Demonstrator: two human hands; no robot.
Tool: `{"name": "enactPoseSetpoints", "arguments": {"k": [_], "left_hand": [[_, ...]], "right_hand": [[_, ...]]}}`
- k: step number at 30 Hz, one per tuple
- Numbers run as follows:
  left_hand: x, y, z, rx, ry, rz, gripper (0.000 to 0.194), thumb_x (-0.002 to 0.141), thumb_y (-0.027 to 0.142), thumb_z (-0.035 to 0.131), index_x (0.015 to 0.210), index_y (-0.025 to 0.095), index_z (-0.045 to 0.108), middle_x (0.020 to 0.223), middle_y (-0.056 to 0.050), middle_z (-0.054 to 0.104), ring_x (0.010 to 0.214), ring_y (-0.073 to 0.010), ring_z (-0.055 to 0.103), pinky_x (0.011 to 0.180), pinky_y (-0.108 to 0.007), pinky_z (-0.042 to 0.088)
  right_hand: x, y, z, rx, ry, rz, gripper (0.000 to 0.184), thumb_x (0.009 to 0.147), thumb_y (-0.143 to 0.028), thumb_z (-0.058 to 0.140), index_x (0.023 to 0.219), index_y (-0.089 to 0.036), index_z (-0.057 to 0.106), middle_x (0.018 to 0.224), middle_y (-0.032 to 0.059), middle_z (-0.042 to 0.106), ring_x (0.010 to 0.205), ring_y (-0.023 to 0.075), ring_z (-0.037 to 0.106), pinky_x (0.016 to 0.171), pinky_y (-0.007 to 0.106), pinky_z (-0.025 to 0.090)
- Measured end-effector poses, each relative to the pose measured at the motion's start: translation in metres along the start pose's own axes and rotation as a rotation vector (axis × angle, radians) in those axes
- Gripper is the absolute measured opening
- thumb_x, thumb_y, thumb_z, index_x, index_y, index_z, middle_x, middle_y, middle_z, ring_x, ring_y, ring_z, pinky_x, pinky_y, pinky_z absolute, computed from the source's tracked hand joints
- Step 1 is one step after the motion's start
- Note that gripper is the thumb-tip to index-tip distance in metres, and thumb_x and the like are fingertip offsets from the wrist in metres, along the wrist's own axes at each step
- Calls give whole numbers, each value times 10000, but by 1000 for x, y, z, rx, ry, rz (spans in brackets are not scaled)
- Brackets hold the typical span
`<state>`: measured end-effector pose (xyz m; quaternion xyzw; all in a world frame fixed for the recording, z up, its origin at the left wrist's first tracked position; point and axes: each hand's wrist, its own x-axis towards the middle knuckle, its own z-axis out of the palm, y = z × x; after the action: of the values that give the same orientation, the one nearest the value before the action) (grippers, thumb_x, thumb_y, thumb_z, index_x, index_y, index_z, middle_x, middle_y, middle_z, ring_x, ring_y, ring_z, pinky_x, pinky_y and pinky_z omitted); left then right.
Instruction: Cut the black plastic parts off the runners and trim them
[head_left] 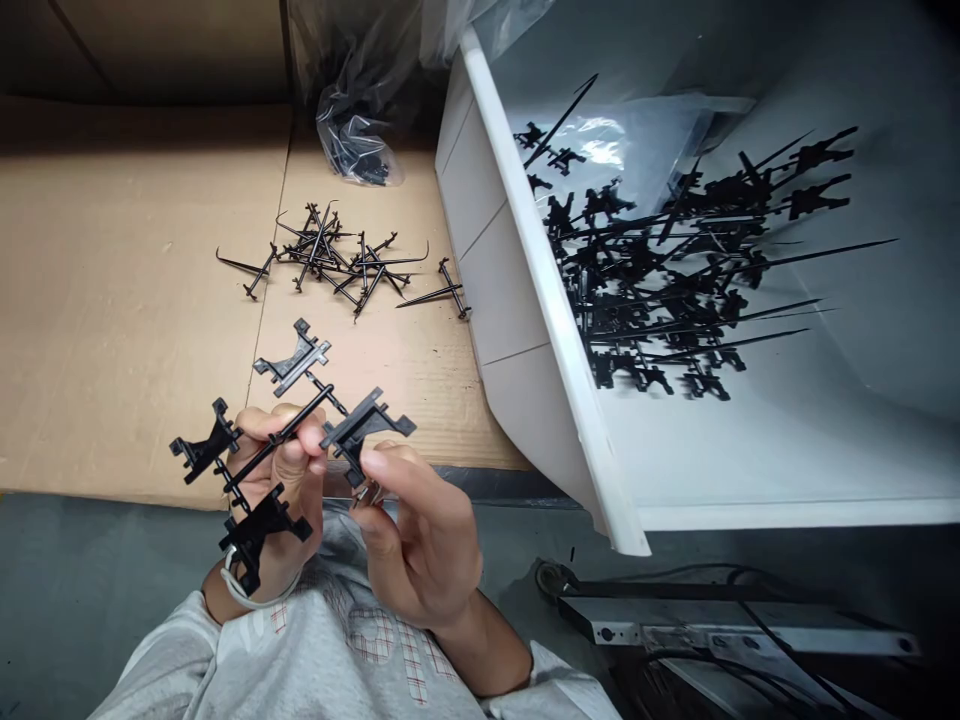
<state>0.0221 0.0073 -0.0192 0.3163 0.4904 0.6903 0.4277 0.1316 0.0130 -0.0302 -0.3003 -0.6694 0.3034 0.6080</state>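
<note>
My left hand [281, 490] is closed around a black plastic sprue [289, 430], a thin runner with several flat bracket-shaped parts branching off it. My right hand [420, 540] pinches one of those bracket parts [366, 425] at the right end of the runner, thumb on top. Both hands are held close together above the near edge of a cardboard sheet [112, 300], in front of my grey sleeves.
A pile of bare black runners [341, 262] lies on the cardboard. A clear plastic bag [360, 140] with black pieces sits behind it. A white tilted bin [555, 330] at right holds several black sprues [675, 270]. A metal bracket with cables [712, 615] lies at lower right.
</note>
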Motion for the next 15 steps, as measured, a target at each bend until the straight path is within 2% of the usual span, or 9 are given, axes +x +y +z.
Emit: {"name": "enactPoseSetpoints", "arguments": {"k": [2,4,8,12,15], "left_hand": [[-1,1,1,-40,-11,14,135,942,371,839,927,314,717,785,34,701,589,-133,599,535,-242,574],[0,2,4,-88,-18,26,107,957,331,829,922,307,731,780,46,712,585,-113,607,540,-207,577],[5,3,14,-157,-21,45,178,907,343,886,857,289,724,713,57,692,552,-88,569,535,-173,546],[12,0,20,-202,-5,52,263,868,365,924,806,258,692,699,46,674,555,-85,539,538,-181,508],[15,-4,22,-271,-12,30,235,846,321,948,872,267,721,766,36,708,615,-82,584,579,-169,511]], "right_hand": [[0,0,0,1,16,-8,564,1096,-201,532,1645,-298,451,861,24,721,594,213,607,547,379,542],[2,1,0,5,15,-19,552,1091,-187,530,1629,-292,472,860,24,714,640,220,649,567,375,573],[2,2,-4,90,33,28,501,1093,-175,556,1573,-321,548,962,48,745,784,218,726,632,354,624],[-5,1,-6,147,109,122,408,1100,-213,602,1504,-274,601,919,32,709,666,165,630,528,289,538],[-11,0,-3,103,72,85,437,1102,-238,584,1538,-266,560,853,17,693,616,178,623,513,322,526]]}}
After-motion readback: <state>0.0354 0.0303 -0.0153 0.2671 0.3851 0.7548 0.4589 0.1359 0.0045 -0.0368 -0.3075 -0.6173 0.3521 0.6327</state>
